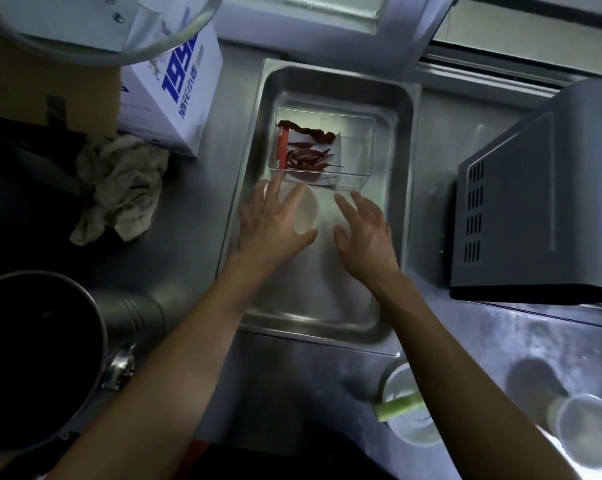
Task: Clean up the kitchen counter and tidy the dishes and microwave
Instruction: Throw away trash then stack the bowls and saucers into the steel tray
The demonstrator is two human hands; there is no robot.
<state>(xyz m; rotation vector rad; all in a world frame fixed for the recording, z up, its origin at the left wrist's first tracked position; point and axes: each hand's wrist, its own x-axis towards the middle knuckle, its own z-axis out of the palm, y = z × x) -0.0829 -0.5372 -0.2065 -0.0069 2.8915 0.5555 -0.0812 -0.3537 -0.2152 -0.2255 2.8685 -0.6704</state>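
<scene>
A steel tray [401, 140] lies in the middle of the counter. Inside it, at the far end, a clear plastic box [356, 147] holds dried red chillies [306, 157] and a red strip. A small white bowl [306, 211] sits in the tray just in front of the box. My left hand [270, 226] hovers over the bowl's left side with fingers spread, partly hiding it. My right hand [367, 233] is open beside the bowl on the right, holding nothing. A grey microwave [541, 202] stands to the right of the tray.
A crumpled grey rag [119, 185] and a white and blue carton [175, 88] lie left of the tray. A dark pot [33, 358] stands at the near left. Near right are a cup with a green stalk [403, 407] and a clear container [583, 427].
</scene>
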